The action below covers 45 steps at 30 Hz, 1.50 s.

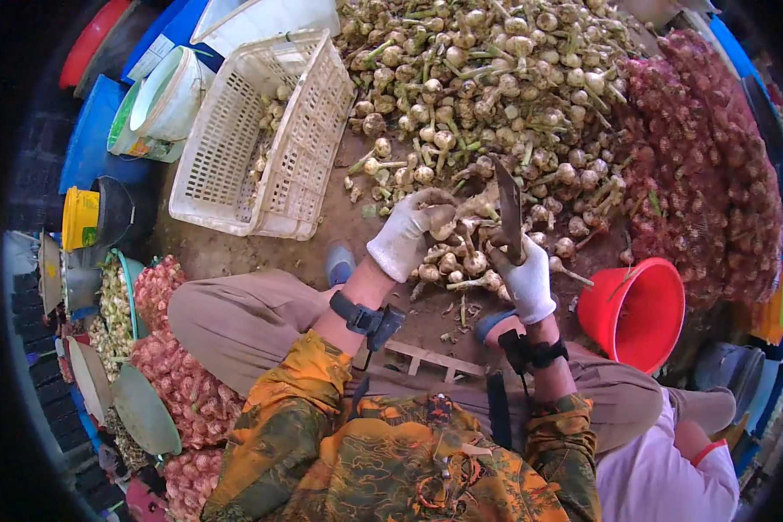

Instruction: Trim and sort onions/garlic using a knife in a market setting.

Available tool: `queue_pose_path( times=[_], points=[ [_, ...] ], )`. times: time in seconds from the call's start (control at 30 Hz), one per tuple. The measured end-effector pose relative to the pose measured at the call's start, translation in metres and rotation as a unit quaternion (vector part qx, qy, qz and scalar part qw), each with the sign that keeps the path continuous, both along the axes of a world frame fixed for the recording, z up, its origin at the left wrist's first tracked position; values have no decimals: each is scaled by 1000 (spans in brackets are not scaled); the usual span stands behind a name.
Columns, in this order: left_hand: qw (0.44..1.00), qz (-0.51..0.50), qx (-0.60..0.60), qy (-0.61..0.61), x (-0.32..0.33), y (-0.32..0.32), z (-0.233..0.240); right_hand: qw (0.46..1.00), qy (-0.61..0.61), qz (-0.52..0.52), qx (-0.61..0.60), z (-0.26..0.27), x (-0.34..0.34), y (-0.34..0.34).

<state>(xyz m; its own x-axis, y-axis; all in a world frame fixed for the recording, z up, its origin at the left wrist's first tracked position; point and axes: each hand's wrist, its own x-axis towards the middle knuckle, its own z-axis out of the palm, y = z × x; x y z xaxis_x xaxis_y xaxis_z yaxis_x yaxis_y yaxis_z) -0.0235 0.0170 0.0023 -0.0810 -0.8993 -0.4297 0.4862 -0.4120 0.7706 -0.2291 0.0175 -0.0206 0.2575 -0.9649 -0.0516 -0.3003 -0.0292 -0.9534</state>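
Note:
My left hand (408, 231), in a dirty white work glove, grips a garlic bulb (444, 230) between thumb and fingers. A broad, dark-bladed knife (509, 207) is in my gloved right hand (527, 282), its blade pointing up and away from me. Both hands are over the near end of a big heap of garlic bulbs with stalks (489, 78). Several loose bulbs (475, 262) lie on the floor just below and between the hands. My fingers partly hide the held bulb and the knife's handle.
A white plastic crate (303, 163) with some garlic inside stands left of the heap. To the right are a tilted red bucket (600, 307) and red mesh sacks of garlic (691, 183). More filled sacks (183, 372) sit at left. A person in a pale garment (659, 463) sits close at lower right.

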Motion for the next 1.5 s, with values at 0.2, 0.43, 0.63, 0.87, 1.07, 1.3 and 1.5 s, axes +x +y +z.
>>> queue_pose_path(
  times=[0.2,0.43,0.63,0.87,1.07,1.3,1.5],
  points=[
    [934,-256,-25,-250,-7,-3,-27,989,97,54,-101,1,10,-6],
    [954,219,-190,-70,122,-46,0,898,398,120,146,-89,-41,-19],
    [909,213,-157,-323,171,-89,-94,983,126,-1,137,-60,-21,-30],
    [466,-293,-152,-821,37,-129,-213,980,48,-34,191,-51,-15,-30],
    [511,-281,-25,-812,50,-139,-249,972,76,-29,221,-52,-1,-33],
    [722,-282,-57,-629,41,-116,-176,973,105,-15,206,-50,3,-36],
    [872,-226,-140,-411,22,-61,-92,969,238,43,-47,-19,22,-29]
  ],
)
